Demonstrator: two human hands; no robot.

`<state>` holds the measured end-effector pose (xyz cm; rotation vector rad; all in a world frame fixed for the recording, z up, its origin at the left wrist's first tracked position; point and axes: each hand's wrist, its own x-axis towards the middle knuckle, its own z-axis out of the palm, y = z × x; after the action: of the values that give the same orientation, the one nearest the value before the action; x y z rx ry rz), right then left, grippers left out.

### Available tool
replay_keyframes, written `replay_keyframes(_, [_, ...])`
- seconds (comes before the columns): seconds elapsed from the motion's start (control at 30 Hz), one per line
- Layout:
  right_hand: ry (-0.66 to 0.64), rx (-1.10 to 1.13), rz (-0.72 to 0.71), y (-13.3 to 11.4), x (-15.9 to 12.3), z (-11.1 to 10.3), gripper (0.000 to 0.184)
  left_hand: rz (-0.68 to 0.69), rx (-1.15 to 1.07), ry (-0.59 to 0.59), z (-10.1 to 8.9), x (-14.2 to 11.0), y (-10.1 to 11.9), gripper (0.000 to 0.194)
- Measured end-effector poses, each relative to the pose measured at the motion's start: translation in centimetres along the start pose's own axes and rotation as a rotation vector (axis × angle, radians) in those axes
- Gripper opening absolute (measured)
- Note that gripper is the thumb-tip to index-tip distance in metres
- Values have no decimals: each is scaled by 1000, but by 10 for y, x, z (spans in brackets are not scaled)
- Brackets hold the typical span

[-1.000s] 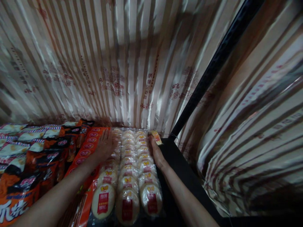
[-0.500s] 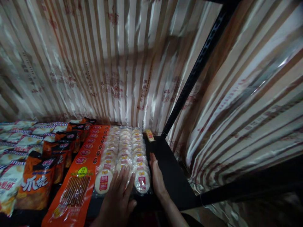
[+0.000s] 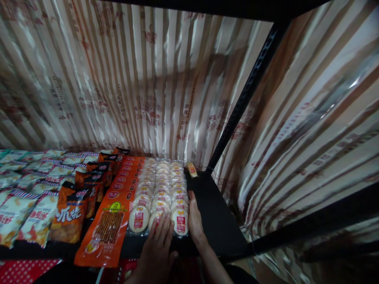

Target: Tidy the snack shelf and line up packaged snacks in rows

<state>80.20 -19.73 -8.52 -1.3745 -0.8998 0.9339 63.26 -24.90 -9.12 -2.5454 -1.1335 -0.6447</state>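
Note:
Three rows of round white rice crackers (image 3: 139, 218) in clear wrappers run from the front of the black shelf (image 3: 217, 221) to its back. My left hand (image 3: 160, 240) lies against the front of the middle row, fingers stretched out and holding nothing. Along the right side of the rightmost row stands my right hand (image 3: 195, 217), flat and edge-on, its fingers straight. It touches or nearly touches the wrappers. Left of the crackers lies a long orange packet (image 3: 108, 225) of brown sticks, its lower end jutting over the shelf's front edge.
Orange snack bags (image 3: 69, 217) and white snack bags (image 3: 38, 219) stand in rows to the left. A small yellow packet (image 3: 192, 170) lies at the back right, by a black metal post (image 3: 237, 106). Striped plastic sheeting (image 3: 166, 79) hangs behind. Red dotted cloth (image 3: 28, 271) shows below left.
The view has shifted, so the shelf goods appear further right and more shows at the left. My right hand has come closer to the rightmost cracker row. My left hand stays at the front.

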Motion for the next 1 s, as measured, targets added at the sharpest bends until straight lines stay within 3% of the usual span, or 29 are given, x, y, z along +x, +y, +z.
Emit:
replay_keyframes(0.27, [7, -117, 6, -6, -3, -6, 88, -126, 59, 7, 9, -10, -14, 60])
replay_keyframes(0.53, [6, -301, -32, -3, -7, -4, 85, -150, 97, 57, 9, -14, -10, 61])
replay_keyframes(0.8, [-79, -652, -274, 8, -22, -15, 71, -216, 123, 93, 6, -6, -27, 57])
replay_keyframes(0.9, [-73, -774, -349, 7, -25, -14, 69, -323, 108, 138, 8, 0, -33, 60])
replay_keyframes(1.0, [-90, -932, -520, -1, -28, -9, 61, -425, 109, 172, 11, -7, -40, 61])
